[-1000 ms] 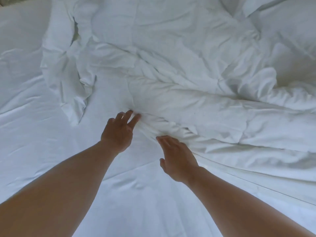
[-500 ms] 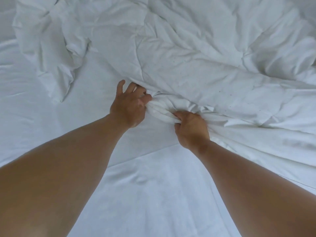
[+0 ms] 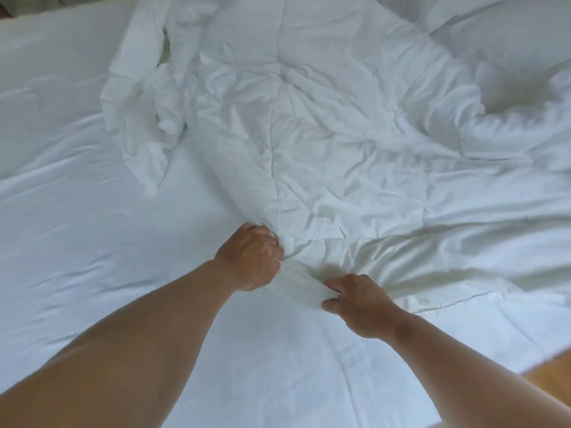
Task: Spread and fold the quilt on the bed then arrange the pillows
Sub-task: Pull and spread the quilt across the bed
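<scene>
A crumpled white quilt (image 3: 324, 125) lies in a heap over the middle and right of the bed. Its near edge is bunched into folds in front of me. My left hand (image 3: 250, 261) grips that bunched edge, fingers curled into the cloth. Just to the right and nearer to me, my right hand (image 3: 358, 304) pinches the same edge between thumb and fingers. A white pillow (image 3: 494, 29) lies at the far right, partly under the quilt.
The white fitted sheet (image 3: 68, 217) covers the bed on the left and in front. A twisted flap of quilt (image 3: 139, 125) hangs over the sheet at the left. The bed's near edge and wooden floor (image 3: 553, 369) show at the lower right.
Both hands went from reaching with open fingers to gripping the quilt's edge, then drew it toward me. The quilt has spread out more.
</scene>
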`<state>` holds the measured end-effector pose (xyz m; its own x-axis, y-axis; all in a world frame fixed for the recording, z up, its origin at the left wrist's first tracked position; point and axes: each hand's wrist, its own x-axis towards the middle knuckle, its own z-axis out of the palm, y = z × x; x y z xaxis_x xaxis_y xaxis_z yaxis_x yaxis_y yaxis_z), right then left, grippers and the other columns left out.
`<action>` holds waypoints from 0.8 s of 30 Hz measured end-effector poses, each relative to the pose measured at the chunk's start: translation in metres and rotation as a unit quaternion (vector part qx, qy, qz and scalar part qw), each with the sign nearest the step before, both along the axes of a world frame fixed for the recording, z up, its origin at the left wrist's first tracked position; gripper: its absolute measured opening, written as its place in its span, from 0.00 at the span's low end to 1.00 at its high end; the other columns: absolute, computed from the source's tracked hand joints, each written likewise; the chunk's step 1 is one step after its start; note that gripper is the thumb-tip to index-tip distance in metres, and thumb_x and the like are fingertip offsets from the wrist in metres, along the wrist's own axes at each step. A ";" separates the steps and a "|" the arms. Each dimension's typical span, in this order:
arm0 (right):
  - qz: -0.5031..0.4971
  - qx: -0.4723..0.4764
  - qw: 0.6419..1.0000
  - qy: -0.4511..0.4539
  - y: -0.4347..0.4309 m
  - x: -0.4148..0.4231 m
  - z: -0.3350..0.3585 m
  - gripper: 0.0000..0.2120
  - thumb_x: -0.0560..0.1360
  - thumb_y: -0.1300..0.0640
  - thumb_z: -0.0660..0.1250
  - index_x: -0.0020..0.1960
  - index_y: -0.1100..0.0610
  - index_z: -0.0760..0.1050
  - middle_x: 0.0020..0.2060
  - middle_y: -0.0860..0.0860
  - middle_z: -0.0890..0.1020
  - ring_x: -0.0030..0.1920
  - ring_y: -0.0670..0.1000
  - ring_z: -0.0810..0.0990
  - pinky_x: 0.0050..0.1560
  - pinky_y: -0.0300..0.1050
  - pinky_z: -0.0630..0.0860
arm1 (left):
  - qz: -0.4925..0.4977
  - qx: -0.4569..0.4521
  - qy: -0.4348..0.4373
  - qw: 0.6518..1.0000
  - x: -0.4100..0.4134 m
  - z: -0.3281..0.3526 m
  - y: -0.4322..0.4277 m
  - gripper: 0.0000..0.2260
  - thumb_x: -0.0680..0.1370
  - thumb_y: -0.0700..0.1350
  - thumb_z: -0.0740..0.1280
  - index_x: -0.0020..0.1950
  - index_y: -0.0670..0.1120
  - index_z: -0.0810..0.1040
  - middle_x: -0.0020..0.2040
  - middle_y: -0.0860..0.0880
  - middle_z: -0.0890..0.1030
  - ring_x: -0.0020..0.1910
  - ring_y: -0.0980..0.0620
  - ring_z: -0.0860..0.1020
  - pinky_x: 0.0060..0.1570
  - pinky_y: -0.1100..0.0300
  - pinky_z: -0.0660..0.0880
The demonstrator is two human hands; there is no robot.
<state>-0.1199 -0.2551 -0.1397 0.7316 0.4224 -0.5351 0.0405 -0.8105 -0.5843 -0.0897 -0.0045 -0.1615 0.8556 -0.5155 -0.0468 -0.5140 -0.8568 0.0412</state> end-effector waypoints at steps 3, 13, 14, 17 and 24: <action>0.015 -0.004 1.000 0.002 -0.012 -0.058 0.005 0.09 0.74 0.53 0.66 0.36 0.51 0.73 0.28 0.46 0.75 0.34 0.45 0.74 0.37 0.39 0.69 | 0.004 -0.034 0.006 0.999 -0.071 0.015 -0.008 0.09 0.69 0.47 0.61 0.31 0.50 0.78 0.31 0.55 0.80 0.38 0.51 0.78 0.44 0.57 0.75; 0.033 -0.083 0.996 0.020 -0.051 -0.190 0.005 0.19 0.78 0.53 0.64 0.67 0.40 0.75 0.50 0.41 0.79 0.53 0.48 0.78 0.55 0.44 0.75 | 0.048 -0.101 0.091 0.990 -0.237 0.022 -0.043 0.03 0.69 0.46 0.62 0.35 0.51 0.75 0.34 0.54 0.76 0.37 0.49 0.75 0.44 0.56 0.66; 0.035 -0.085 0.996 0.009 -0.049 -0.192 0.006 0.19 0.78 0.53 0.64 0.67 0.40 0.75 0.49 0.41 0.78 0.53 0.48 0.78 0.55 0.44 0.75 | 0.049 -0.104 0.094 0.989 -0.235 0.022 -0.039 0.03 0.69 0.46 0.62 0.37 0.50 0.75 0.35 0.54 0.76 0.39 0.49 0.75 0.44 0.57 0.65; 0.040 -0.112 0.992 -0.034 -0.038 -0.195 0.003 0.19 0.77 0.56 0.63 0.65 0.39 0.75 0.49 0.42 0.78 0.54 0.49 0.79 0.55 0.43 0.74 | 0.026 -0.085 0.111 0.990 -0.223 0.023 -0.016 0.08 0.70 0.47 0.62 0.47 0.51 0.77 0.44 0.54 0.75 0.46 0.50 0.74 0.49 0.57 0.70; -0.011 -0.024 0.973 -0.228 0.054 -0.210 0.010 0.24 0.65 0.44 0.67 0.61 0.45 0.75 0.52 0.43 0.78 0.51 0.48 0.79 0.50 0.45 0.78 | 0.060 -0.011 0.081 0.995 -0.160 0.028 0.079 0.26 0.65 0.40 0.69 0.63 0.50 0.75 0.58 0.51 0.75 0.58 0.46 0.74 0.52 0.52 0.74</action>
